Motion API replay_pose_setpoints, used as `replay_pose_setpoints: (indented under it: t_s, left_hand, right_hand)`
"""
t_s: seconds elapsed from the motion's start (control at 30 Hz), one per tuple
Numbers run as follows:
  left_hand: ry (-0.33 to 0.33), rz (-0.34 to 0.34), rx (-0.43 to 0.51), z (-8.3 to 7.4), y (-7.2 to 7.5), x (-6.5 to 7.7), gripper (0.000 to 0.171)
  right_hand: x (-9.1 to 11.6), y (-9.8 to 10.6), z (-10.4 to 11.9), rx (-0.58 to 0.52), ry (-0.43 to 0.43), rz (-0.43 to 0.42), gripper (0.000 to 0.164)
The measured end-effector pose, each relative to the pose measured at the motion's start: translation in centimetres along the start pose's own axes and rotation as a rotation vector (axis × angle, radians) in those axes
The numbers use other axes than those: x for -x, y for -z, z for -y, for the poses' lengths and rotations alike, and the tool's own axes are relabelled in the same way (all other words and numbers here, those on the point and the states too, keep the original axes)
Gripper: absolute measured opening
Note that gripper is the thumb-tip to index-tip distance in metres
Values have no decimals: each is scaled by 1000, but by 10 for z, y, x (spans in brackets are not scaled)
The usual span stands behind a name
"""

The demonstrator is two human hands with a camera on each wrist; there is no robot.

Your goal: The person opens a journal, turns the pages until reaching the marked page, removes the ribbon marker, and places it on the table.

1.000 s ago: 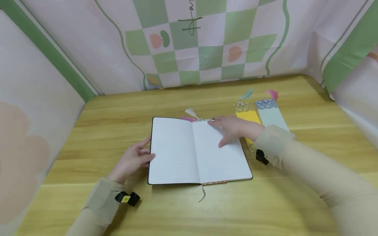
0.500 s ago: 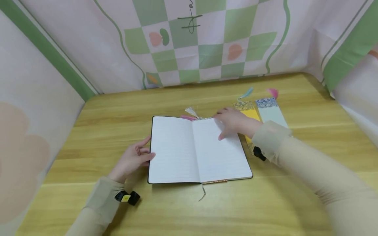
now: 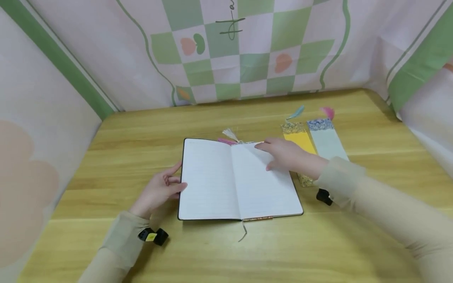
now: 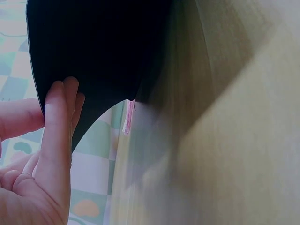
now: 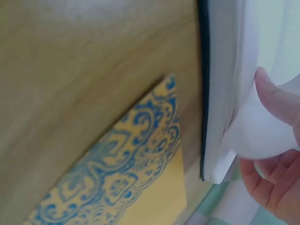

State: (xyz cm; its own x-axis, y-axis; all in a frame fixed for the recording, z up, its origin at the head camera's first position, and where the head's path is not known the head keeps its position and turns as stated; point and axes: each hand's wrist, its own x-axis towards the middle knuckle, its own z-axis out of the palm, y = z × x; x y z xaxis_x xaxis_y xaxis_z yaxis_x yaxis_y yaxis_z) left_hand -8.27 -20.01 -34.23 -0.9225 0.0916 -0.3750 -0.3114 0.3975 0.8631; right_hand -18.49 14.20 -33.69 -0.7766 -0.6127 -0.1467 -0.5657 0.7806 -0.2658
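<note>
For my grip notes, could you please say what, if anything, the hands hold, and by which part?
Left hand: the notebook, by its left edge. Right hand: a page, near its upper right corner.

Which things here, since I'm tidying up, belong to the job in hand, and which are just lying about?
Seemingly in use: lined notebook, gripped by the left hand; page, pinched by the right hand; orange-patterned strip at the notebook's bottom edge.

Seemingly lying about: yellow bookmark; pale-blue bookmark.

Matt paper pages [image 3: 209, 181], wood-grained table [image 3: 297, 251]
</note>
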Motion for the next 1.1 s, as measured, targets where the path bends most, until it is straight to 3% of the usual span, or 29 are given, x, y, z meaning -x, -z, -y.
replay_pose_setpoints:
  t_s: [0.23, 0.37, 0.5, 0.7, 0.83, 0.9, 0.97, 1.1]
  left_hand:
    - [-8, 1, 13, -1, 1, 0, 71]
    - [-3, -11, -1, -2, 2, 0, 71]
    - [3, -14, -13, -4, 2, 0, 71]
    - [2, -3, -12, -3, 0, -2, 72]
    - [12, -8, -5, 0, 0, -1, 72]
    - [20, -9, -9, 1, 0, -1, 72]
    - [22, -10, -6, 2, -1, 0, 72]
    - [2, -5, 3, 2, 0, -1, 72]
  right_hand:
    - [5, -2, -10, -87, 43, -33, 50]
    - [10, 0, -16, -233, 15, -57, 51]
    - [18, 4, -22, -445, -62, -69, 54]
    - [23, 14, -25, -869, -163, -23, 65]
    - [23, 18, -18, -1181, -129, 27, 62]
    - [22, 18, -11, -1280, -101, 61, 59]
    - [22, 17, -3, -1287, -72, 101, 58]
    - [18, 13, 12, -1166, -6, 161, 60]
